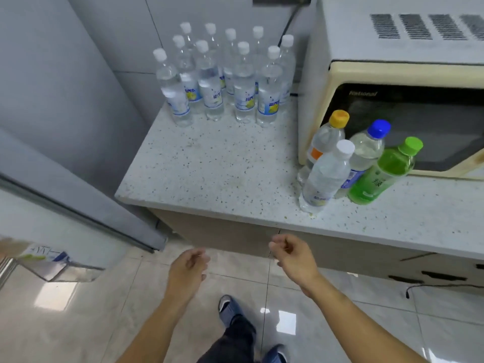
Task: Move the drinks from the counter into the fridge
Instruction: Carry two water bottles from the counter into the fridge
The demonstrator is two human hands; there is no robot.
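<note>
Both empty, loosely curled: left hand [189, 268], right hand [293, 255], below the counter [222, 166].

Glossy tile floor [78, 323], speckled counter [209, 166], cream microwave [392, 61], grey tiled wall [117, 27].

- The microwave [408, 74] is running off the right edge, so its far side is not showing.
- The back-row bottles [230, 48] are standing half hidden behind the front ones; their labels are too small to read.
- The fridge door [52, 226] is being cropped at the left, and whatever is lying in the door shelf [52, 268] is blurring past telling.
- Both forearms are leaving the bottom edge.
</note>
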